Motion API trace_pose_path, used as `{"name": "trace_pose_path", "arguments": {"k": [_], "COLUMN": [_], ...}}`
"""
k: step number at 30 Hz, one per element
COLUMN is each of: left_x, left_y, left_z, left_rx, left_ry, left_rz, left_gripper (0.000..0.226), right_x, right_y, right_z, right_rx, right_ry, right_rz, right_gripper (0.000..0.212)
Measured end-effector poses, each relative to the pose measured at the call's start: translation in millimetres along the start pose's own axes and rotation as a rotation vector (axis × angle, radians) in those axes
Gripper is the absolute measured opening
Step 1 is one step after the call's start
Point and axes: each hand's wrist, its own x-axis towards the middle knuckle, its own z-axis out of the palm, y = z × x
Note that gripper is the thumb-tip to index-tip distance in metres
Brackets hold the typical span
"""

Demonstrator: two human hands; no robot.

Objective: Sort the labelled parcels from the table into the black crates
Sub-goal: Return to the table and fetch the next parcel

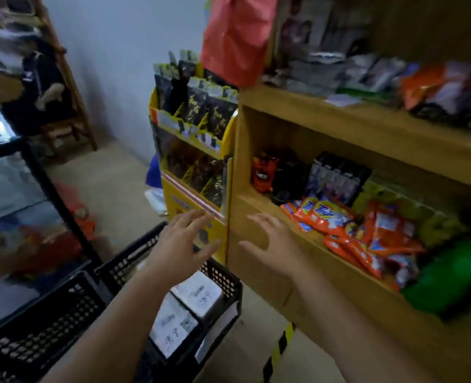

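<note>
- My left hand (186,239) and right hand (270,244) hover with fingers spread, holding nothing.
- Below them, two labelled parcels (184,319) lie side by side inside a black crate (228,277).
- A wooden shelf (325,114) of snack packets stands at right.

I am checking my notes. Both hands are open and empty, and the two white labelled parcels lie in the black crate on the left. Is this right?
Not quite. The head view shows both parcels, the far one and the near one, in the right black crate, not the left crate. The left hand and right hand are open and empty.
</note>
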Motion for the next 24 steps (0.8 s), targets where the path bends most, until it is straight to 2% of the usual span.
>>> {"name": "trace_pose_path", "arguments": {"k": [6, 11, 15, 19, 24], "left_x": [36.0, -6.2, -84.5, -203.1, -364.9], "left_y": [164.1, 337.9, 480.8, 615.6, 745.3], "left_z": [27.8, 85.1, 137.5, 176.5, 210.2], "left_rx": [-0.111, -0.267, -0.340, -0.429, -0.539], "left_ry": [-0.091, -0.221, -0.319, -0.438, -0.604], "left_rz": [0.449, 0.825, 1.079, 1.278, 1.509], "left_gripper": [0.060, 0.069, 0.065, 0.057, 0.057], "right_x": [-145.6, -327.3, -503.8, -684.8, -875.8], "right_y": [32.3, 64.9, 73.5, 61.8, 23.4], "right_z": [-141.1, -218.2, -254.8, -269.0, -271.2], "right_rx": [-0.142, -0.250, -0.339, -0.423, -0.487], "right_ry": [0.347, 0.605, 0.789, 0.945, 1.122], "right_rz": [0.227, 0.507, 0.738, 1.015, 1.280], "right_gripper": [0.063, 0.066, 0.067, 0.069, 0.067]}}
